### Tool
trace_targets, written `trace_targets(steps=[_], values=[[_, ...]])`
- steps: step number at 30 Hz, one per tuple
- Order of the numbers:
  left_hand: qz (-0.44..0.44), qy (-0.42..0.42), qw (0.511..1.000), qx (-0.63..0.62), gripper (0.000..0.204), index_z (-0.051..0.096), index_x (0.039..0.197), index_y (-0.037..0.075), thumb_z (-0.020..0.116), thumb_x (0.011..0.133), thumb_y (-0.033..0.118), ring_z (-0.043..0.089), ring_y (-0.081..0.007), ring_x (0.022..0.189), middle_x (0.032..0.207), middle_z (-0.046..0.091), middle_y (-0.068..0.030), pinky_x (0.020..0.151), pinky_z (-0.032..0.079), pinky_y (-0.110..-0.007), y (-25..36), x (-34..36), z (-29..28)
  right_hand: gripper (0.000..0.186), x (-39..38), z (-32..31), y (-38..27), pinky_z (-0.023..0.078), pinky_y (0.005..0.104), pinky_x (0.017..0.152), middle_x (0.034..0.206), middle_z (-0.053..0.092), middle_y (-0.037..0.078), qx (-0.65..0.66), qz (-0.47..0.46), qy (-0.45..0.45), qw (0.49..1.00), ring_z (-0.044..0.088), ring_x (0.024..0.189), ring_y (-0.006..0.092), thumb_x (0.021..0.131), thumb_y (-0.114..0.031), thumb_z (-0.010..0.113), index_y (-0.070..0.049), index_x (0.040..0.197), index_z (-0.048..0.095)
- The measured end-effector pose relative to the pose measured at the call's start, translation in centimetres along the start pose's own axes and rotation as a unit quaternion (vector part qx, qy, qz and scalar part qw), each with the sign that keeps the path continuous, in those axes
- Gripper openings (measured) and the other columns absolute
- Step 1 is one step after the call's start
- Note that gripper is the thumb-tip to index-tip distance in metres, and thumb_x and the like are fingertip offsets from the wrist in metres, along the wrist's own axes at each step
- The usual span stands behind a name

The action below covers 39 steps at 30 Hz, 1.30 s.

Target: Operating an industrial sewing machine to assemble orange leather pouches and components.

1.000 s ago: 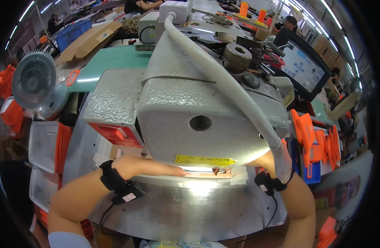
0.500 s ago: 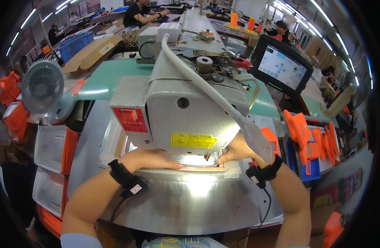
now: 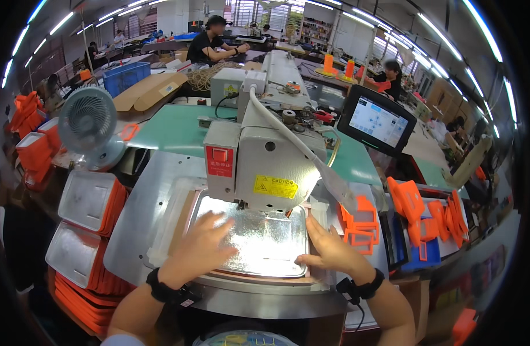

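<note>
A shiny silver rectangular panel (image 3: 259, 245) with rounded corners lies under the head of a large grey sewing machine (image 3: 279, 164), inside a flat brownish frame (image 3: 188, 222) taped at its sides. My left hand (image 3: 201, 251), slightly blurred, is over the panel's left part with its fingers spread. I cannot tell whether it touches the panel. At the panel's right edge is my right hand (image 3: 334, 251), its fingers stretched along the edge and its thumb apart, pointing inward. Neither hand holds anything. A black strap with a small box is on each wrist.
Stacks of orange-edged silver panels (image 3: 87, 199) stand at the left, near a fan (image 3: 89, 121). Orange frames (image 3: 361, 228) lie right of the machine, below a tilted screen (image 3: 377, 121). Further right, orange pieces (image 3: 408, 199) sit by a blue tray (image 3: 421, 258). People work behind.
My view has tilted up and shifted. The panel now shows further out from under the machine head, toward me. My left hand has moved from its near edge to over its left part.
</note>
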<state>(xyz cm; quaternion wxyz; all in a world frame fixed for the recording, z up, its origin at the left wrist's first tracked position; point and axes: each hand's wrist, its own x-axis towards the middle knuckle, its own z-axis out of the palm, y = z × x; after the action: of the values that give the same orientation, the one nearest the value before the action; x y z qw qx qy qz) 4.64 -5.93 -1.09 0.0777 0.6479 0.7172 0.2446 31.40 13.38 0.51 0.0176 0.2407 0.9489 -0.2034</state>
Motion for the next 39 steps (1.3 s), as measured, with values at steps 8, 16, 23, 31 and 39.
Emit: trace_targets(steps=[8,16,23,31,39], values=[[-0.158,0.114,0.980,0.033,0.030,0.061,0.107,-0.003,0.064,0.083,0.013,0.062,-0.0417,0.077,0.086,0.064,-0.0204,0.069,0.050,-0.047,-3.8,-2.2,-1.2,0.052,0.1,1.6,-2.1,0.051,0.0485,0.078,0.100,0.061,0.027,0.014,0.043,0.095,0.994,0.063,0.092,0.0421,0.078,-0.021,0.070,0.011,0.116,0.053],[-0.185,0.179,0.936,-0.240,0.042,0.054,0.130,-0.001,0.055,0.088,0.007,0.065,-0.0308,0.092,0.102,0.063,-0.0186,0.076,0.051,-0.041,-3.6,-6.6,-3.2,0.056,4.2,3.5,-2.6,0.051,0.0481,0.068,0.082,0.065,0.027,-0.008,-0.005,0.052,0.999,0.064,0.077,0.0442,0.081,-0.015,0.067,0.015,0.123,0.047],[-0.007,0.264,0.748,-0.610,0.057,0.035,0.147,0.001,0.058,0.096,0.009,0.056,-0.0188,0.112,0.125,0.057,-0.0095,0.093,0.048,-0.033,4.4,-9.5,0.7,0.039,6.4,4.6,-2.3,0.048,0.0350,0.055,0.073,0.063,0.013,0.194,-0.090,0.028,0.976,0.061,0.057,0.0200,0.087,-0.008,0.067,-0.001,0.123,0.054],[-0.334,0.399,0.572,-0.634,0.034,0.053,0.116,-0.001,0.060,0.083,0.002,0.060,-0.0172,0.050,0.088,0.065,-0.0109,0.040,0.049,-0.023,0.6,-13.4,-1.9,0.051,4.2,4.4,-8.9,0.055,0.0419,0.066,0.108,0.066,0.021,0.072,-0.126,0.047,0.988,0.067,0.080,0.0376,0.091,-0.016,0.064,-0.007,0.138,0.047],[-0.103,0.506,0.530,-0.673,0.021,0.058,0.107,0.001,0.055,0.094,0.018,0.049,-0.0110,0.048,0.087,0.064,-0.0091,0.044,0.041,-0.025,-3.4,-22.4,-3.6,0.049,3.6,6.5,-10.9,0.057,0.0410,0.073,0.120,0.063,0.019,0.029,-0.349,0.034,0.936,0.066,0.077,0.0360,0.082,-0.006,0.057,-0.002,0.131,0.056]])
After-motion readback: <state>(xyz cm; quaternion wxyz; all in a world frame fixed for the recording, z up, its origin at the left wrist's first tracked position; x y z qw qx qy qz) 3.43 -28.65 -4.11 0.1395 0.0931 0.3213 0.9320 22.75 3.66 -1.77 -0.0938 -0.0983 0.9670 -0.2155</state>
